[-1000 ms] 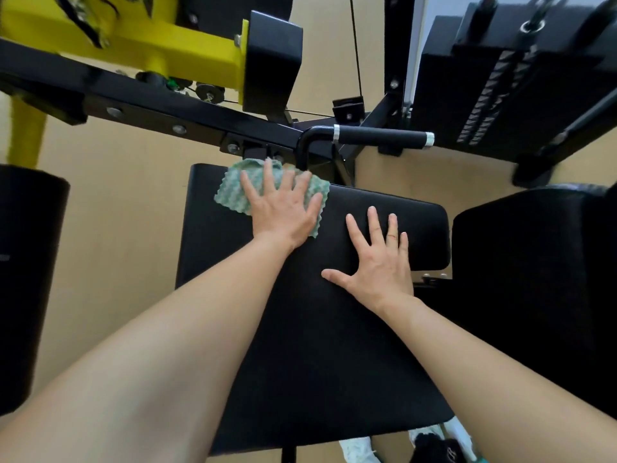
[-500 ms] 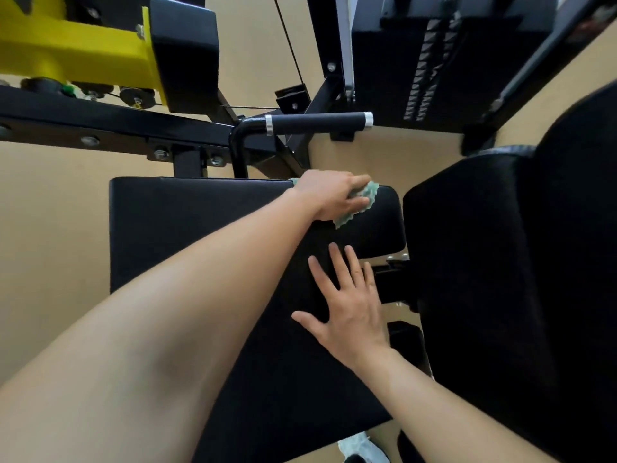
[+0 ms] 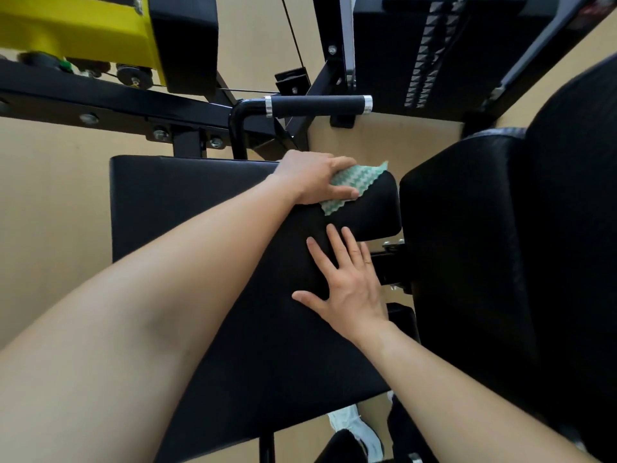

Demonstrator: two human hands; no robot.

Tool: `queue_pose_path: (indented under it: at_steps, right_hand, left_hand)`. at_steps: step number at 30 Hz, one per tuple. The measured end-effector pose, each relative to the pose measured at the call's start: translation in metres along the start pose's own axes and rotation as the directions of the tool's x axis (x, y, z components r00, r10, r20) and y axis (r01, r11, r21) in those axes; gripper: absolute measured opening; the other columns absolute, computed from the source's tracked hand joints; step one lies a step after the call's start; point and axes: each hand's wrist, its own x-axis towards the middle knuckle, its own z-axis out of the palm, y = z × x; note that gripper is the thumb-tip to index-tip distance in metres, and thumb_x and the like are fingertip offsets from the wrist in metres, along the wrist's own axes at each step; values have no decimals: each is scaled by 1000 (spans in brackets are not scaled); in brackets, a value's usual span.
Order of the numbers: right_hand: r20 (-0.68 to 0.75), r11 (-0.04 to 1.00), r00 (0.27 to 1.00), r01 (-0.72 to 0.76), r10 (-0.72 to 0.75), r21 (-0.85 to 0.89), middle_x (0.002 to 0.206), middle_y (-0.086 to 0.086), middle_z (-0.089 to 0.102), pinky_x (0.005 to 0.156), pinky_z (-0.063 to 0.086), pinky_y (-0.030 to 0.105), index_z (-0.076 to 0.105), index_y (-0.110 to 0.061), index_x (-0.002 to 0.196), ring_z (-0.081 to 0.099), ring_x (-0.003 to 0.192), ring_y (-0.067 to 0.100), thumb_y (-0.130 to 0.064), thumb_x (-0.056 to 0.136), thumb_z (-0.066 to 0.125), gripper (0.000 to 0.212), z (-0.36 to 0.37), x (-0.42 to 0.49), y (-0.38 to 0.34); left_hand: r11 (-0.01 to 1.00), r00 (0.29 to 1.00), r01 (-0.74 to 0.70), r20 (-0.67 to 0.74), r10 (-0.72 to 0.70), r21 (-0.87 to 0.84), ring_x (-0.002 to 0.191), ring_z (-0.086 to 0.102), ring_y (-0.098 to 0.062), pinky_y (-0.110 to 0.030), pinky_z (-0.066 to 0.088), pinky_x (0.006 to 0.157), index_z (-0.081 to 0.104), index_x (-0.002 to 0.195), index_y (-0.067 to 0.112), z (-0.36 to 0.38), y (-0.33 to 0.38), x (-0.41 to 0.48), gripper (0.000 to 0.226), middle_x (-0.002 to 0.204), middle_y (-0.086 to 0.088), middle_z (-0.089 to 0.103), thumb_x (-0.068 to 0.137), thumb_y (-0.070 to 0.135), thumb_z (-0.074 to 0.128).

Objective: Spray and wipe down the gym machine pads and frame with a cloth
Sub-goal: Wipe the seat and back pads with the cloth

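The person leans over the black seat pad (image 3: 187, 195) with both hands on it. The left hand (image 3: 312, 178) is out at the pad's far right corner, fingers bent over a green-and-white cloth (image 3: 354, 187) and gripping it against the vinyl. Part of the cloth sticks out past the fingers, right up to the pad's rounded edge. The right hand (image 3: 350, 285) lies flat and relaxed nearer the body, fingers spread and holding nothing. I take it to be there as a brace, carrying the weight of the lean so the other arm can reach across.

Just beyond the cloth, the grip handle (image 3: 317, 105) and the black frame bar (image 3: 110, 105) run across. A second, bulkier pad (image 3: 460, 245) sits close on the right, with a narrow gap between the 2 pads. No spray bottle is in sight.

This looks like the wiping step, with the corner getting its pass. The second pad, the handle and the frame bar would still need theirs.
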Motion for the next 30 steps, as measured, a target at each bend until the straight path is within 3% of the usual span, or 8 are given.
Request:
queue_pose_path:
  at_steps: [2, 6, 9, 14, 19, 22, 27, 30]
  right_hand:
    - [20, 1000, 1000, -9, 10, -12, 172, 9, 11, 128, 14, 53, 23, -31, 163, 3, 160, 30, -76, 89, 49, 90, -2, 0, -1]
    - [71, 998, 997, -24, 28, -58, 173, 8, 6, 128, 13, 54, 16, -34, 163, 0, 160, 28, -78, 89, 44, 91, -5, 0, -1]
    - [102, 996, 994, -28, 37, -83, 173, 7, 4, 128, 10, 55, 14, -35, 163, -1, 160, 28, -80, 87, 38, 91, -11, 3, -2]
    - [115, 984, 993, 23, -3, -177, 171, 13, 11, 127, 12, 58, 18, -30, 162, 8, 158, 36, -79, 87, 42, 93, -17, 8, -9]
    - [163, 965, 969, 209, -183, -157, 173, 7, -6, 127, 6, 57, 3, -34, 164, -9, 158, 36, -84, 86, 32, 97, -25, 47, -26]
    - [188, 952, 957, 253, -220, -174, 173, 7, -9, 127, 4, 58, -1, -33, 164, -13, 158, 35, -89, 82, 33, 105, -24, 69, -34]
    - [201, 957, 959, 235, -201, -167, 172, 0, -17, 127, -1, 57, -11, -41, 161, -19, 157, 30, -95, 78, 29, 107, -24, 74, -28]
    - [222, 958, 955, 236, -198, -164, 171, -1, -19, 127, -4, 56, -13, -42, 160, -21, 156, 29, -95, 77, 29, 107, -26, 75, -32]
  left_hand:
    - [989, 989, 141, -49, -140, 32, 118, 62, -26, -40, 40, 81, 49, 143, 37, 3, -10, -17, 77, 130, 0, 66, 88, 88, 30]
    - [902, 879, 431, -241, -412, 33, 124, 56, -31, -49, 35, 108, 60, 130, 30, 20, -24, -59, 82, 128, -6, 66, 90, 87, 17]
    - [816, 777, 575, -277, -564, -49, 145, 37, -31, -52, 13, 126, 48, 145, 32, 28, -41, -92, 86, 148, -7, 52, 90, 88, 13]
    - [697, 665, 708, -226, -712, -113, 159, 3, -32, -54, -3, 127, 30, 159, 33, 29, -61, -122, 96, 168, -6, 24, 85, 92, 10]
    - [715, 696, 693, -175, -696, -87, 160, -7, -30, -67, -8, 122, 23, 162, 29, 25, -54, -105, 91, 170, -2, 22, 91, 85, 10]
    - [745, 727, 665, -181, -662, -54, 159, 6, -32, -65, -4, 123, 32, 159, 31, 21, -63, -107, 97, 166, -3, 33, 85, 91, 8]
    - [487, 445, 839, -208, -871, -242, 157, 4, -43, -65, 6, 124, 26, 161, 32, 24, -100, -144, 99, 172, -3, 13, 84, 93, 13]
    - [308, 287, 862, -114, -951, -401, 146, 31, -46, -59, 32, 114, 14, 162, 37, 24, -114, -162, 94, 173, -3, 6, 85, 90, 26]
